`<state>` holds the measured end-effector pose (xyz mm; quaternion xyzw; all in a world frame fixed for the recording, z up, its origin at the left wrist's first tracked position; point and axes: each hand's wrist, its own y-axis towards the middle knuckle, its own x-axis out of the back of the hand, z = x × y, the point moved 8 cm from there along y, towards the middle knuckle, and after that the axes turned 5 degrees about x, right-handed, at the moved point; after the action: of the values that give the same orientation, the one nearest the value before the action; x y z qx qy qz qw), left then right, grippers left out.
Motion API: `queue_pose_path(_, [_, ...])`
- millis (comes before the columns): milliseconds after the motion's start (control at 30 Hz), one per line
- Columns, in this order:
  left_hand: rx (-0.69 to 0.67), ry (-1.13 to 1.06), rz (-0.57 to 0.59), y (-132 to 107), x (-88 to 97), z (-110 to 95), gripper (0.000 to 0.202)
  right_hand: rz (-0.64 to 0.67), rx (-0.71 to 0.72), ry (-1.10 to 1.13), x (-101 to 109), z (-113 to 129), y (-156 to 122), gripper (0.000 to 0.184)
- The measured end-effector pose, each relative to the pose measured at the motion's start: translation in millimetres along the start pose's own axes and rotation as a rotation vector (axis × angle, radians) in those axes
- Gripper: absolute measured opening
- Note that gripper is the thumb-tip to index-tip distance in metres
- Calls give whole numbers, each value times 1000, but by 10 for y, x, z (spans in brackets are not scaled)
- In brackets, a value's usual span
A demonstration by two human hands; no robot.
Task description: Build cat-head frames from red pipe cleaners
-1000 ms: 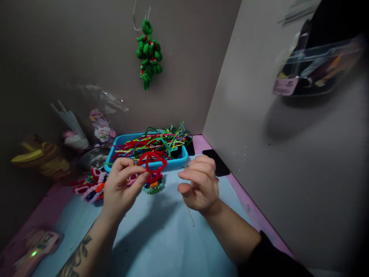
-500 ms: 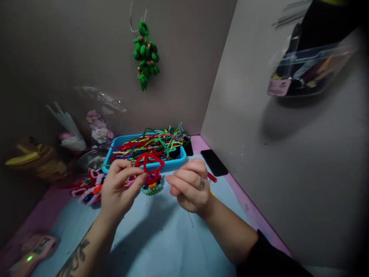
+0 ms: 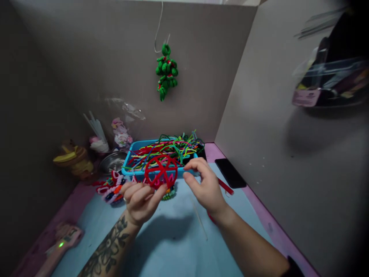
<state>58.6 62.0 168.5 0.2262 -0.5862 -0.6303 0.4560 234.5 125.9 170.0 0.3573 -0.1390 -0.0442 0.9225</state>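
Observation:
My left hand [image 3: 142, 201] pinches the lower edge of a red pipe-cleaner ring [image 3: 162, 169] between thumb and fingers. Crossed red strips span the inside of the ring, which faces me upright. To the right of it, my right hand [image 3: 204, 186] is raised with thumb and index finger apart, and nothing shows between them. Behind the ring stands a blue tray [image 3: 131, 175] heaped with loose pipe cleaners [image 3: 170, 148] in many colours. Below the ring, partly hidden, sits a small piece with a green beaded-looking edge [image 3: 170, 194].
Left of the tray lie bundled pipe-cleaner pieces [image 3: 112, 190] and a metal bowl [image 3: 111, 163]. A pink glue gun [image 3: 65, 240] with a green light lies front left. At right are a black phone [image 3: 230, 173], a red strip [image 3: 225, 186] and a thin white stick [image 3: 199, 219].
The ring has turned to face me, showing its crossed strips. My right hand has gone from closed fingers to thumb and index apart. The view has shifted left and up.

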Motion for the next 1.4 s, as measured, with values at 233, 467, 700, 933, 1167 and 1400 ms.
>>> queue_pose_path(233, [-66,-39,28,-178,-138,-27,34,388,-681,608,-573,-498,-248,31])
queue_pose_path(467, [1093,-609,213,-537,-698,742,38,285,-753,612,-503,-785,-197,31])
queue_pose_path(700, [1915,-1565,683,-981,-1218,375,19,492,-878,605,-675,-1050,-363,29])
queue_pose_path(933, [2094,-1511,474,-1135,-1242,491,6,107,-396,320,-333,-936,-51,17])
queue_pose_path(1167, [2112,-1502,435,-1123,-1224,517,6,287,162,-122,-438,-341,-74,7])
queue_pose_path(1400, [1933,-1567,106,-957,-1212,343,24,3,-41,36,-377,-486,-142,5])
